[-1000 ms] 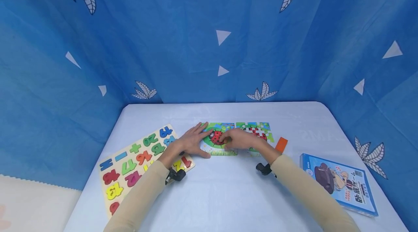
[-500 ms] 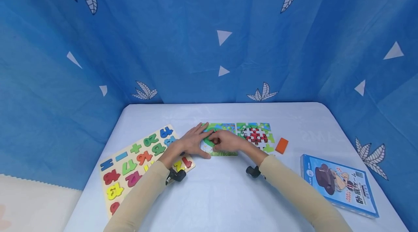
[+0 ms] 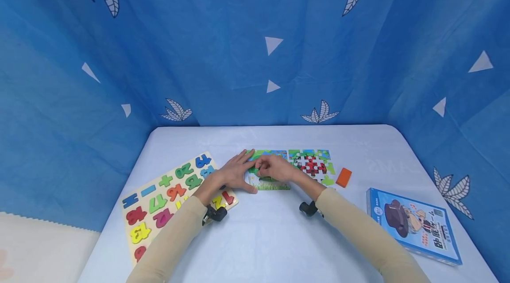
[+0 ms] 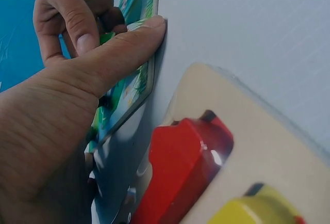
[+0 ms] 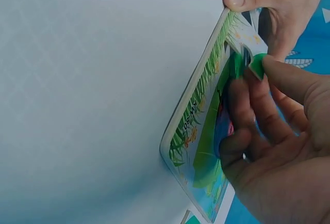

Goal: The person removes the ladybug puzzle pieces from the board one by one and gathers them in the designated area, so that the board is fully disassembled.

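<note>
My left hand [image 3: 235, 171] lies with fingers spread across the left edge of a green jigsaw board [image 3: 275, 187]. Its thumb [image 4: 129, 46] presses the near edge of the board in the left wrist view. Over the board, my right hand [image 3: 275, 168] pinches a green-and-white puzzle piece [image 5: 256, 61] between thumb and fingers, with the piece tilted up. A printed grassy border [image 5: 206, 74] shows on the board in the right wrist view; the hands cover much of its middle. Beside it on the right lies a second ladybug jigsaw [image 3: 312, 165] with visible gaps between pieces.
A wooden number board [image 3: 153, 230] with colourful figures lies left, partly under the left forearm. An orange block [image 3: 344, 177] sits right of the jigsaws. A blue game box [image 3: 414, 225] lies at the right. Blue curtains [image 3: 255, 52] stand behind the table.
My right hand has moved left over the board, then lifted slightly, uncovering more of the second jigsaw. The left hand has stayed in place.
</note>
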Demonstrator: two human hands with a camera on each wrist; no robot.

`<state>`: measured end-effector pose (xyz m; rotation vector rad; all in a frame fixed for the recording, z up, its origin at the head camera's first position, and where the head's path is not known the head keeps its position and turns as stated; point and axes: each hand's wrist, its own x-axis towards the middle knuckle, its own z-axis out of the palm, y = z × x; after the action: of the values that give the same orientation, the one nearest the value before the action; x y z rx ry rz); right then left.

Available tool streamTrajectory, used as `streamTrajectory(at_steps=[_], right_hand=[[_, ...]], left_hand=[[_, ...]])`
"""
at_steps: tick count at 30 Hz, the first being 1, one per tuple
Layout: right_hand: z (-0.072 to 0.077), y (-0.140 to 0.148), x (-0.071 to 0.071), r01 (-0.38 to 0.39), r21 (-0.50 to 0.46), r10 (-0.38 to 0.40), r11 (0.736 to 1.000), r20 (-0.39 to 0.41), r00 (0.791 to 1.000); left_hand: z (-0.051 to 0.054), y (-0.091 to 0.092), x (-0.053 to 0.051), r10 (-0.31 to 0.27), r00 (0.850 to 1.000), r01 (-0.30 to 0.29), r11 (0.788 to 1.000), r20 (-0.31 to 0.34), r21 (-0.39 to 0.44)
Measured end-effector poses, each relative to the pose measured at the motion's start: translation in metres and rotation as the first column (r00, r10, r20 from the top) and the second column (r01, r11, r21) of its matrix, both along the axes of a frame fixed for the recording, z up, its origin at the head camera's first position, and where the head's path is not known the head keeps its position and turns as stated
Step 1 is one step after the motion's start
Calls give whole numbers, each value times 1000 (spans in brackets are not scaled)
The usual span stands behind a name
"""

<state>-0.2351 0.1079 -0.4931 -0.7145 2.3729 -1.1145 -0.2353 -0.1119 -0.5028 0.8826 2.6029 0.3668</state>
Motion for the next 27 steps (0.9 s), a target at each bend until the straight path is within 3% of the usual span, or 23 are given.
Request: streamTrajectory(at_steps=[5,12,21,27], right_hand=[[-2,0,-1,-4,-70,9,998,72,997],[4,7,-2,-8,-96,16,995,83,996],[24,51,-8,17,-25,-14,1000,115,993],[28,85,-12,19,51,-25,999,133,991]], left_hand=[[1,0,0,-1,1000,1,1000,0,-11],[1,0,0,-8,1000,8,1000,-3,-17],[-1,0,-1,-36,999,36,999,-28,-8],[-1,-1,-1,-34,999,34,999,-26,1]])
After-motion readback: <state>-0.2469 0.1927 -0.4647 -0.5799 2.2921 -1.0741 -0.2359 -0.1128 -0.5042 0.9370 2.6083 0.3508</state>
